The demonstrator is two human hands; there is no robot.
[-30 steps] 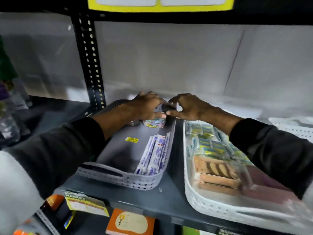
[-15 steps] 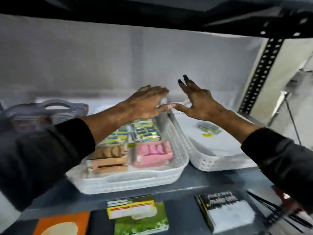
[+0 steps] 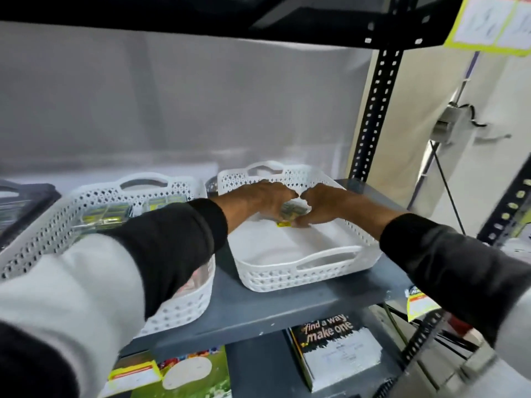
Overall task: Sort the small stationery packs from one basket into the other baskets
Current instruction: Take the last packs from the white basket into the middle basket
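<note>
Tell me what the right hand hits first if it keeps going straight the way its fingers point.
Probably the left hand: the right hand points left across the white basket, the small pack between them; depth is unclear.

Single head-worn view, facing forward and down, close over a shelf (image 3: 287, 305) of white baskets (image 3: 301, 271)

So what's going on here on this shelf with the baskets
A person is reaching both hands into the white basket on the right end of the shelf. The left hand and right hand meet over a small greenish pack near the basket's middle, apparently setting it down; a small yellow sticker lies beside it. The rest of that basket looks bare. The neighbouring white basket to the left already holds several packs.
</note>
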